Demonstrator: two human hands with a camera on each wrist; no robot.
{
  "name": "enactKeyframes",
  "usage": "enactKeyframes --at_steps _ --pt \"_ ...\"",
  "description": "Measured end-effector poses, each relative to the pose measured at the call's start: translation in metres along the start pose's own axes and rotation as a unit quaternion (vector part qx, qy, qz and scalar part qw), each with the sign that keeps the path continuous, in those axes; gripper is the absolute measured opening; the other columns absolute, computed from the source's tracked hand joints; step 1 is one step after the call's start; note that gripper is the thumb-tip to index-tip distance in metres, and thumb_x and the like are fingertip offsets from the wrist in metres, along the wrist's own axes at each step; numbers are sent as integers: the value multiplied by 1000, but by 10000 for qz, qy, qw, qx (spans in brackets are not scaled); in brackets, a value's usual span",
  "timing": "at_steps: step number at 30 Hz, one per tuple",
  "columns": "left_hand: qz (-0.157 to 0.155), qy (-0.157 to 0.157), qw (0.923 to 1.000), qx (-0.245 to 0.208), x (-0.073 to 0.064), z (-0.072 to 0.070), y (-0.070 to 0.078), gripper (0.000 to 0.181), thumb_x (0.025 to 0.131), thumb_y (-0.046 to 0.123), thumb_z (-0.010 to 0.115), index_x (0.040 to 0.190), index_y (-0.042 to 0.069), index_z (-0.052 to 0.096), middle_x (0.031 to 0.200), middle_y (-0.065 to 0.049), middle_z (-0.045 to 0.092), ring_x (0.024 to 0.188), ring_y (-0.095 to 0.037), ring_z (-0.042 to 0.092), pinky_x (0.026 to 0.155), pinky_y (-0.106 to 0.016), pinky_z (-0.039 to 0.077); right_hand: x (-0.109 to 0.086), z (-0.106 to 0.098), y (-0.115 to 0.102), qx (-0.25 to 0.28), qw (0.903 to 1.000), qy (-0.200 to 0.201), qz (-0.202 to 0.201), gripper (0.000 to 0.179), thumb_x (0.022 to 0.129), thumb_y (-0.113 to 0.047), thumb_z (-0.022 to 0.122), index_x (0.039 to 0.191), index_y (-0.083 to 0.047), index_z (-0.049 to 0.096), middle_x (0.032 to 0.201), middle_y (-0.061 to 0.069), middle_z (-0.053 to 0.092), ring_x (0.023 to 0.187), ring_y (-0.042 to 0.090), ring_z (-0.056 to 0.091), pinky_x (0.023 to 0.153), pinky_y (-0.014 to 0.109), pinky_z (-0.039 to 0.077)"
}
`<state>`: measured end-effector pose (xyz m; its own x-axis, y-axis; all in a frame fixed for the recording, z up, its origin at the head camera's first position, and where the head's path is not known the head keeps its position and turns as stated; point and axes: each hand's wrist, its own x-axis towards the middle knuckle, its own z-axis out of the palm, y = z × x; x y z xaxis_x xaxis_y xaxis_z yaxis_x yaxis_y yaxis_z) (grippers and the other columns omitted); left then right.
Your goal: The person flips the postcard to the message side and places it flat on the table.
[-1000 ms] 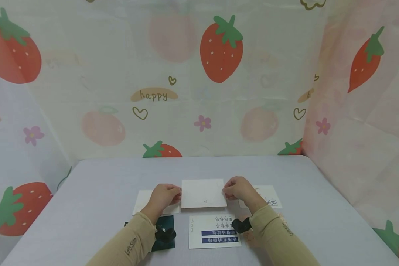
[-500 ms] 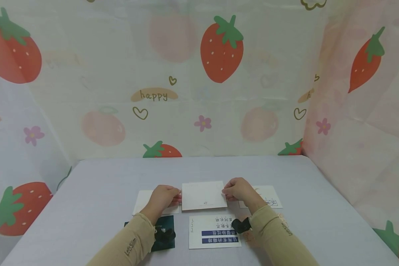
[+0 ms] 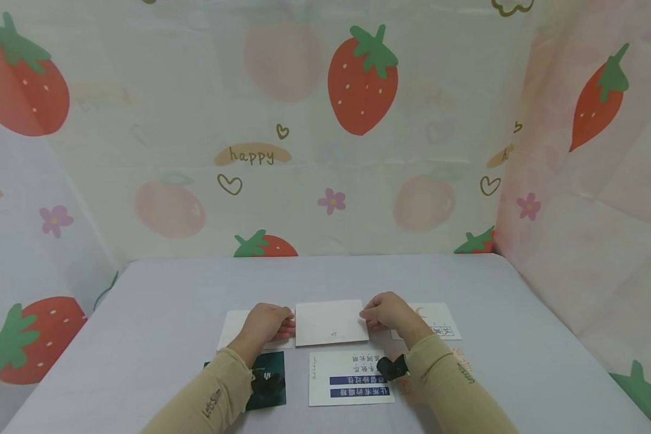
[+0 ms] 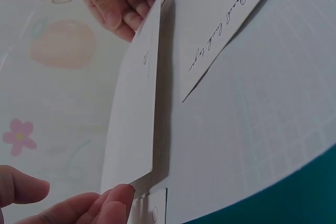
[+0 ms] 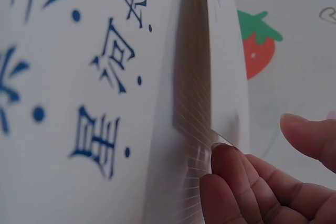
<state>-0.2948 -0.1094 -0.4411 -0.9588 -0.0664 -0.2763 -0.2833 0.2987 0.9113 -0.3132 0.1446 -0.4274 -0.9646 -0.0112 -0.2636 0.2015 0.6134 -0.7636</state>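
A white card (image 3: 331,323) with a tiny print near its front edge is at the middle of the row of cards, that edge raised off the table. My left hand (image 3: 268,323) is at its left side; in the left wrist view the fingertips (image 4: 119,198) are at the card's corner and the thumb stands apart. My right hand (image 3: 392,313) is at the right side; in the right wrist view the fingertips (image 5: 223,156) touch the card's corner from below, the thumb held away from it. Nearest in front lies a card with blue lettering (image 3: 339,364).
Another white card (image 3: 231,328) lies left, partly behind my left hand. A dark teal card (image 3: 271,367) lies before it, partly under my left sleeve. At right are a printed white card (image 3: 439,316) and an orange-patterned card (image 3: 409,395), mostly covered by my right arm.
The white card has come down and slightly nearer to me, carried by both hands. The other cards have stayed in place.
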Motion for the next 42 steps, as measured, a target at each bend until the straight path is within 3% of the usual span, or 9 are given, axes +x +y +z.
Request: enactKeyframes --at_steps 28,42 --pt "-242 -107 9995 167 2 1 -2 29 90 21 50 98 -3 63 76 -8 67 62 -14 64 54 -22 52 -1 3 3 20 9997 -231 32 19 80 -17 69 89 -1 66 73 7 65 64 16 63 61 25 53" --pt "-153 -102 9994 305 2 4 -2 29 90 23 50 95 -2 64 75 -8 67 63 -14 64 56 -23 53 0 3 5 48 9996 -248 81 20 80 -18 69 91 -1 68 74 7 65 63 15 63 60 24 52"
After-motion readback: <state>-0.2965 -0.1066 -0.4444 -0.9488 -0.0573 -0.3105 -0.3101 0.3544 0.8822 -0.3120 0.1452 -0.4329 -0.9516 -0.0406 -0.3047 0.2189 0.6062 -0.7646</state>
